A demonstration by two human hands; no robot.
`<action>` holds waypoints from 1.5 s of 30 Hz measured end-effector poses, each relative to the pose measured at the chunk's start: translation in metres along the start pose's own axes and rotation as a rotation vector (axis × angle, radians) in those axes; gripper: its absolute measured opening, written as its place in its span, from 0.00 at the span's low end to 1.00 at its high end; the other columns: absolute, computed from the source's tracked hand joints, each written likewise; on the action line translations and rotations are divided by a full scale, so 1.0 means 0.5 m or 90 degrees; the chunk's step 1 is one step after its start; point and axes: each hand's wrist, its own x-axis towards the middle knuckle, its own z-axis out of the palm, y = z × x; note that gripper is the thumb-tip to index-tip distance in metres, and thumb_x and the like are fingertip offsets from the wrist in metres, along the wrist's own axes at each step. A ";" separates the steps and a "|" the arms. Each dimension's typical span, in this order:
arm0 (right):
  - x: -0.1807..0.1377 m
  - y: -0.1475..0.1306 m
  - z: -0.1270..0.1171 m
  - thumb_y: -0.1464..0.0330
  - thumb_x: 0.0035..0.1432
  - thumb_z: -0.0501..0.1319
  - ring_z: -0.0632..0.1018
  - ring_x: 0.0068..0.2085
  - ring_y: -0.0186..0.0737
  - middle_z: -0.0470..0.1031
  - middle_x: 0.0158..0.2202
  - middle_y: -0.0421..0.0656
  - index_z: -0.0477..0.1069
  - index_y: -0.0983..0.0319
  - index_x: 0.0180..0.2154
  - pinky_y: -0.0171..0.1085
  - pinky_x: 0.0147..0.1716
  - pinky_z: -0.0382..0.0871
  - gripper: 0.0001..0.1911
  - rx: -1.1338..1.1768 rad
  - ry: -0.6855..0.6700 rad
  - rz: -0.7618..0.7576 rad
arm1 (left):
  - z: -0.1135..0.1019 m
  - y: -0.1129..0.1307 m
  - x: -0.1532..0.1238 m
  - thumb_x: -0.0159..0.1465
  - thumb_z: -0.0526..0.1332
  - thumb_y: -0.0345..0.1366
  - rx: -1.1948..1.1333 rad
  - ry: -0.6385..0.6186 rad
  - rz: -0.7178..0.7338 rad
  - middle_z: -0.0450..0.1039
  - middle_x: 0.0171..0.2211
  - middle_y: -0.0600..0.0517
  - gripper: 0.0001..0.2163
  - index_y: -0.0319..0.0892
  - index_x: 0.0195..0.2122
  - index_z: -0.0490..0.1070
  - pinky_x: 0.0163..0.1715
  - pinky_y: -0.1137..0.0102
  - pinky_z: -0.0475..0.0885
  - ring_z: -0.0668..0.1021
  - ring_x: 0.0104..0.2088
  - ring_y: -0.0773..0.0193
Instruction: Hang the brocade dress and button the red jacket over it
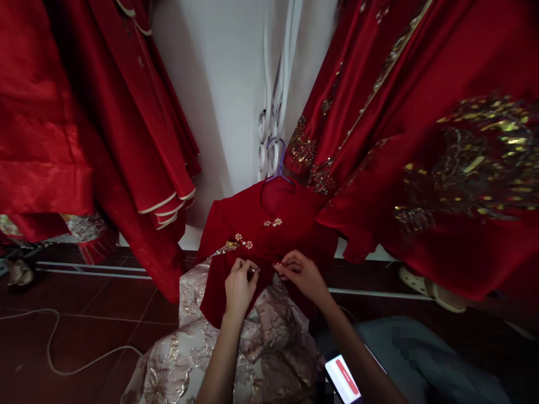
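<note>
A red jacket [236,210] hangs on a purple hanger [281,163]. Jewelled flower-shaped fasteners sit on its front, one closed clasp [273,223] below the neckline and another [244,242] lower, with a gold tassel [227,247] beside it. My left hand [240,285] is closed in a pinch on the left front edge at a small jewelled fastener [253,270]. A short gap away, my right hand [301,275] pinches the right front edge, its fingertips on a small shiny piece. Below both hands hangs a pinkish metallic brocade skirt [269,331].
Red garments [138,123] hang at left; a sequinned red one [463,157] hangs at right. White metal scrollwork [269,84] rises behind the hanger. A lit phone [343,377], a cable [54,336], and pale clogs [425,289] lie lower down.
</note>
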 end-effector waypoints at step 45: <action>-0.017 0.121 0.169 0.68 0.53 0.60 0.75 0.35 0.35 0.70 0.35 0.43 0.64 0.59 0.41 0.35 0.33 0.74 0.12 -0.033 0.145 -0.223 | 0.010 -0.059 -0.007 0.50 0.64 0.37 -0.341 0.053 -0.148 0.78 0.28 0.48 0.10 0.38 0.32 0.77 0.28 0.72 0.74 0.78 0.27 0.64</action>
